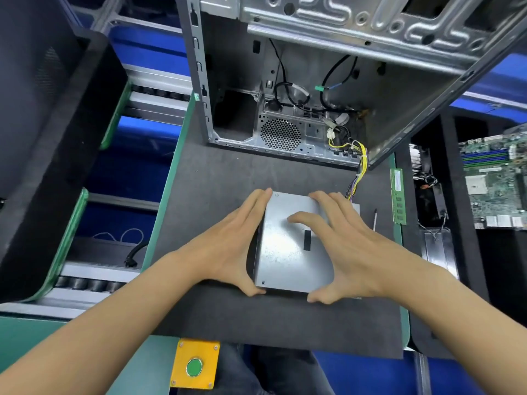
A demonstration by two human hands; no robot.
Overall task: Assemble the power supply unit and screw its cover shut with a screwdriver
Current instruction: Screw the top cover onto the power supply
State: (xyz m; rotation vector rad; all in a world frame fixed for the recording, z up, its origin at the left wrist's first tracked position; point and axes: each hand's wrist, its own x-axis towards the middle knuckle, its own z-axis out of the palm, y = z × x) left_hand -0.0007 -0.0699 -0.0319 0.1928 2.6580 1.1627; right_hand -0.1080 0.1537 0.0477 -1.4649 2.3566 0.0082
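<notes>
A silver power supply unit (288, 252) lies flat on the dark mat (216, 181) with its cover on top. My left hand (236, 246) presses against its left side, fingers straight, thumb at the near left corner. My right hand (342, 246) lies over its right side, fingers on the far right corner, one finger across the cover, thumb at the near right corner. A bundle of yellow and purple cables (356, 178) runs from the unit's far right corner. A thin screwdriver (375, 219) lies on the mat just right of my right hand.
An open computer case (299, 89) stands behind the unit. A memory stick (398, 195) lies at the mat's right edge, a motherboard (496, 181) further right. A black foam tray (51, 143) sits at the left. A yellow box with a green button (194, 366) is at the front.
</notes>
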